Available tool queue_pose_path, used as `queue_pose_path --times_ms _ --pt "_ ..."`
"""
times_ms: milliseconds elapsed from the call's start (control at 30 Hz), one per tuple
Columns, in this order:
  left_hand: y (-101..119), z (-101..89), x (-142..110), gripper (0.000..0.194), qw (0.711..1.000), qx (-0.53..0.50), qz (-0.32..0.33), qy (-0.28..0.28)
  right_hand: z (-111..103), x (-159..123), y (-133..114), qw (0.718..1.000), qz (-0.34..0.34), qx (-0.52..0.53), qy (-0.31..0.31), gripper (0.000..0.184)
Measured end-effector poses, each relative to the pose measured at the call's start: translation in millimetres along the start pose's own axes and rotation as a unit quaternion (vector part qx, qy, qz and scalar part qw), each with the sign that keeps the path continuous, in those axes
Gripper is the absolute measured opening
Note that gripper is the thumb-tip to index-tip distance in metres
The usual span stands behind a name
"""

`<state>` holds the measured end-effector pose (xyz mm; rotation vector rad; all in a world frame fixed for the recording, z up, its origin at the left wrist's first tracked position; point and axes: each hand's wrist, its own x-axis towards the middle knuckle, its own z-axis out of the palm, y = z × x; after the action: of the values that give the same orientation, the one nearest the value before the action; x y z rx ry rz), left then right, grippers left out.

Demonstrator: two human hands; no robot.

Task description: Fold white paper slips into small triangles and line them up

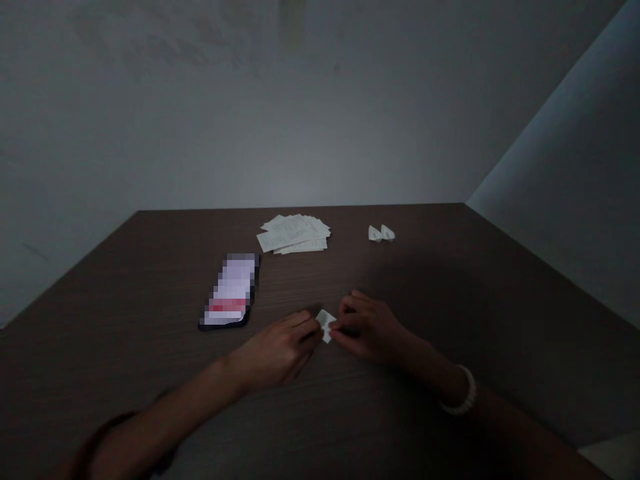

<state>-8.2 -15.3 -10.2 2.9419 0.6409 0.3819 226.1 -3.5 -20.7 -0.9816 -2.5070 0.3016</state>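
A small piece of white paper (327, 317), folded into a diamond-like shape, is between my two hands just above or on the dark table. My left hand (287, 347) is closed, its fingertips pinching the paper's left edge. From the other side, my right hand (369, 328) pinches the right edge between thumb and finger, with its other fingers curled. Fingers hide both side corners of the paper. A pale beaded bracelet (467, 392) circles my right wrist.
Beyond my hands, a spread stack of printed paper slips (295, 233) lies near the table's back edge. A folded white paper piece (381, 233) stands to its right. A phone with a lit, blurred screen (231, 290) lies left on the brown wooden table (150, 267). A wall (300, 133) rises behind.
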Motion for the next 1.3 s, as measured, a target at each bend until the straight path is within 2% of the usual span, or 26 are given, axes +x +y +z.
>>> queue_pose_path --times_ms 133,333,767,1033,1300 --pt "2 -2.1 1 0.023 1.0 -0.01 -0.022 -0.001 2 -3 2 0.999 0.02 -0.007 0.033 0.016" --pt "6 -3.1 0 0.023 1.0 0.005 -0.026 0.002 -2 -2 1 0.998 0.037 -0.028 0.038 0.02" --pt "13 6.6 -3 0.029 0.981 0.181 0.04 0.048 -3 -2 0 0.998 0.044 -0.031 0.028 0.023" --pt "11 5.9 -3 0.024 0.996 0.088 0.006 0.029 -5 -1 -1 0.998 0.036 -0.058 0.002 0.025" --pt "13 -2.9 1 0.026 0.999 -0.003 -0.052 0.003 -6 -3 1 0.997 -0.046 -0.057 0.001 0.017"
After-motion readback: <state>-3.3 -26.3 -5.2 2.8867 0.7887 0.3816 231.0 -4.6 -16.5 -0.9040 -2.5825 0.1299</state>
